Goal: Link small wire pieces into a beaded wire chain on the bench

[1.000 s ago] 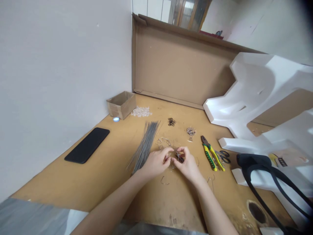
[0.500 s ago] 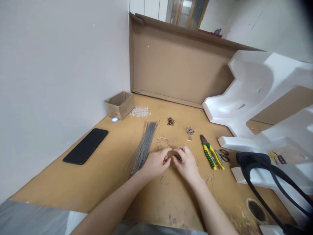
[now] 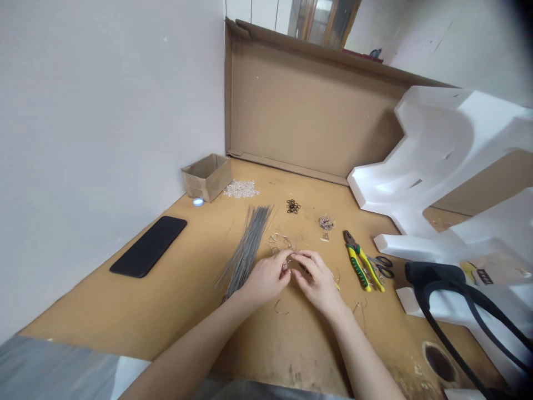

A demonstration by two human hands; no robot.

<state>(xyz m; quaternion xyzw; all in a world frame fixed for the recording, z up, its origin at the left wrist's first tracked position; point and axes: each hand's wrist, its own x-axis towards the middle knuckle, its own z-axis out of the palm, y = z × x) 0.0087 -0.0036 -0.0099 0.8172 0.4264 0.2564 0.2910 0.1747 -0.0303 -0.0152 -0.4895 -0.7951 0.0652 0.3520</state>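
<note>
Beside the fingers of the left hand (image 3: pixel 266 279), wire bundle (image 3: pixel 252 236): lying in straight grey lengths, partly hidden by the forearm; strands are probably being light and springy.
Left hand: its fingers are curling inward, seemingly pinching something thin; I cannot tell for sure.
Right hand (image 3: pixel 320 282): thumb and forefinger are standing apart, facing the left fingertips; a dark bit (image 3: pixel 305 269) is showing beneath them, held or not I cannot tell.
Bent wires (image 3: pixel 280 240): lying just beyond the left fingertips.
Thin wire piece (image 3: pixel 288 260): apparently sitting between both hands' fingertips; likely featherlight, stiff yet bendable, slippery, asking for a fingertip pinch near its end.
</note>
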